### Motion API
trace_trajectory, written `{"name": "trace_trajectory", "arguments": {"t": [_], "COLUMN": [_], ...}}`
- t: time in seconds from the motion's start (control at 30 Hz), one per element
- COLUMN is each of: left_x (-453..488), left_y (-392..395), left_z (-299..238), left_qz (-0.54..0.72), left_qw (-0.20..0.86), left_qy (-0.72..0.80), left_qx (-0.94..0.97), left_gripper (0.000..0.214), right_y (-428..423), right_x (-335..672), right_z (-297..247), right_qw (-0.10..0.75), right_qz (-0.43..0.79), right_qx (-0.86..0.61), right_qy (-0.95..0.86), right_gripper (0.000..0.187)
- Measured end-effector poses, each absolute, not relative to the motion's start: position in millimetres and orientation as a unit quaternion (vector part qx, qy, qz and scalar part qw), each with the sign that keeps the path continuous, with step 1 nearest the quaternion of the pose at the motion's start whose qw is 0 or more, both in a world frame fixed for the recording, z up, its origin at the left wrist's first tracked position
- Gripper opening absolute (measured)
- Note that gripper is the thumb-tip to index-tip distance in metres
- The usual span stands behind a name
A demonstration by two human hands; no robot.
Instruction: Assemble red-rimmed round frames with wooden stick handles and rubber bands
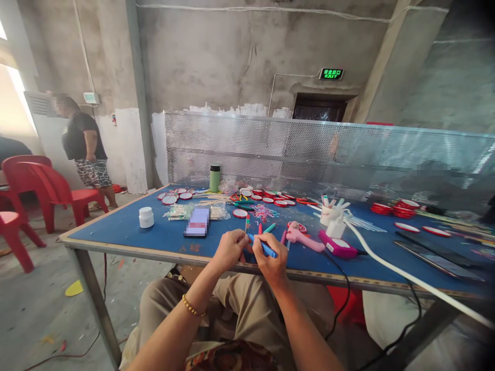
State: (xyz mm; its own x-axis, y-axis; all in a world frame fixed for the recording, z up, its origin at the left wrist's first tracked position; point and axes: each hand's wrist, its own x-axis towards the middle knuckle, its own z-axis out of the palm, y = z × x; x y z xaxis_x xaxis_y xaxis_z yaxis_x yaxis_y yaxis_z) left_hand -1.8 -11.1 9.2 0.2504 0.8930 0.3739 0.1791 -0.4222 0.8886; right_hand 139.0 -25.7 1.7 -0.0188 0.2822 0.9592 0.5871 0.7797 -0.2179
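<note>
In the head view, my right hand [271, 260] is closed around a blue marker pen [268, 249], gripped like a writing tool near the table's front edge. My left hand [231, 248] pinches a thin stick [247, 222] that stands upright and shows red and green colouring. The pen's tip meets the area by my left fingers; whether it touches the stick I cannot tell. Just beyond my hands lie a red marker [260, 228] and a green marker [269, 228]. A pink glue gun [305, 238] lies to the right.
A phone [197, 221], a white jar [146, 217] and a green bottle [215, 179] stand on the blue table [112, 234]. Several red-rimmed discs [267, 199] lie at the back. A white cable [381, 263] crosses the right side. A person [85, 136] stands near red chairs [64, 193].
</note>
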Motion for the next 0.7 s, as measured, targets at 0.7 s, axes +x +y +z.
{"name": "trace_trajectory", "arguments": {"t": [0.7], "left_x": [-2.0], "left_y": [-14.2], "left_z": [13.0], "left_qz": [0.476], "left_qw": [0.380], "left_qy": [0.393], "left_qx": [0.689], "left_gripper": [0.024], "right_y": [-26.5], "right_x": [138.4], "right_z": [1.7], "right_qw": [0.641], "right_qz": [-0.127], "right_qx": [-0.314], "right_qy": [-0.689], "right_gripper": [0.014]}}
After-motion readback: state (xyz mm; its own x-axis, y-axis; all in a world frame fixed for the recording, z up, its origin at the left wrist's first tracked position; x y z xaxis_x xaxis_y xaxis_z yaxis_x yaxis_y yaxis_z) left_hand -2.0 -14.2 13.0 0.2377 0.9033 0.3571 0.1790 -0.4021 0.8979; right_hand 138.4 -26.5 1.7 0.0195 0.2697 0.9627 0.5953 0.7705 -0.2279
